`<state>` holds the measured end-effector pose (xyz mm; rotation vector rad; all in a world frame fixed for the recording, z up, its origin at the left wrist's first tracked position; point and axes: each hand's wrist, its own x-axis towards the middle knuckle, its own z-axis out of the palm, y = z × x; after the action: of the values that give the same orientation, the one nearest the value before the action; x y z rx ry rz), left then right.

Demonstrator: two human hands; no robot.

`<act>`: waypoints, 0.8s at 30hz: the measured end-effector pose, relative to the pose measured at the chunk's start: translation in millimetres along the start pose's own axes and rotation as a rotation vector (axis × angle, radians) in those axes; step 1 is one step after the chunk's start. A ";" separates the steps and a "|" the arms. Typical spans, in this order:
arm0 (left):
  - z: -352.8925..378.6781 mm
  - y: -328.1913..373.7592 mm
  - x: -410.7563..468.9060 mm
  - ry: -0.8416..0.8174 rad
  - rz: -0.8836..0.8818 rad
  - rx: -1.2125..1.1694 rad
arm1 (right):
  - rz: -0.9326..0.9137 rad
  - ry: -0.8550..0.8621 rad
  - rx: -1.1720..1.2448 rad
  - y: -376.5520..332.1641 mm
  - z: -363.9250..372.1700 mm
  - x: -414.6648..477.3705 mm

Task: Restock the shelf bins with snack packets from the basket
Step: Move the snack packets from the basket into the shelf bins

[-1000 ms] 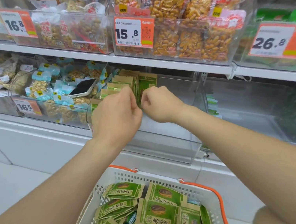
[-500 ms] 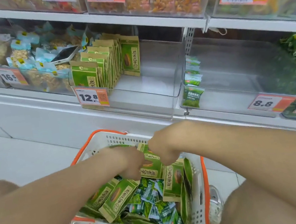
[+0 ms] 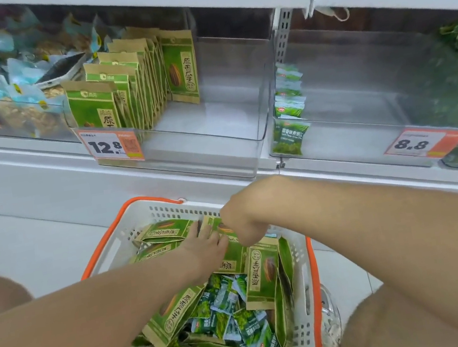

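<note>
Left hand: our left hand [image 3: 204, 246] lies flat in the basket [image 3: 104, 245], fingers straight and resting on the packets [image 3: 262, 278].
Right hand: our right hand [image 3: 242, 223] is curled, its fingers pinching the top edge of one packet [image 3: 223, 228], touching the left fingertips.
Basket: white with an orange rim, it stands on the floor [image 3: 39, 246] just below the shelf [image 3: 44, 177], between our knees.
Packets: green and brown, they are piled loose in the basket. Some lie flat near its far wall, one lies tilted by our left forearm, and several stand on edge along its right wall.
Small packs: a heap of small green packs [image 3: 230, 312] fills the middle of the basket, partly under the packets.
Bin: the clear bin [image 3: 217, 142] on the shelf above the basket holds a row [image 3: 132, 92] of the same packets, upright along its left part, with one turned sideways at the back.
Tag: a 12.8 tag [image 3: 112, 146] hangs on the front of the bin.
Right bin: the next bin [image 3: 364, 135] has small green packs stacked against its left wall and bears an 8.8 tag [image 3: 416, 142].
Left bin: blue-labelled bags [image 3: 1, 88] fill it, and a phone [image 3: 63, 68] lies on top of them.
</note>
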<state>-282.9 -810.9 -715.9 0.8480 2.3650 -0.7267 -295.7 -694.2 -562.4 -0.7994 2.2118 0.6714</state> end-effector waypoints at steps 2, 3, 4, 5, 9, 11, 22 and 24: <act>-8.5 1.1 2.5 -0.007 -0.006 -0.046 | -0.004 0.027 0.033 1.2 -3.7 1.5; -14.7 2.2 0.2 -0.005 -0.009 -0.065 | -0.006 0.038 0.049 1.1 -5.5 1.5; -19.8 3.8 -2.5 -0.006 -0.007 -0.081 | -0.008 0.044 0.064 1.3 -6.8 1.2; -22.5 5.0 -3.3 -0.008 -0.010 -0.092 | -0.011 0.044 0.076 1.4 -7.7 0.8; -24.8 5.3 -8.4 0.007 -0.070 -0.174 | -0.027 0.013 0.076 2.3 -9.2 -3.3; -30.5 1.6 -16.4 0.026 -0.111 -0.238 | -0.025 0.016 0.073 2.4 -11.9 -7.9; -40.8 -48.3 -70.7 0.159 -0.021 -1.671 | -0.062 0.918 0.352 22.1 -34.8 -39.1; -50.7 -44.7 -85.4 0.262 0.094 -1.846 | -0.022 1.046 0.377 25.8 -38.3 -46.2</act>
<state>-271.1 -843.2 -612.5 0.1194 1.9743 1.5276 -303.1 -685.5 -498.1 -1.1120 3.0841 -0.2944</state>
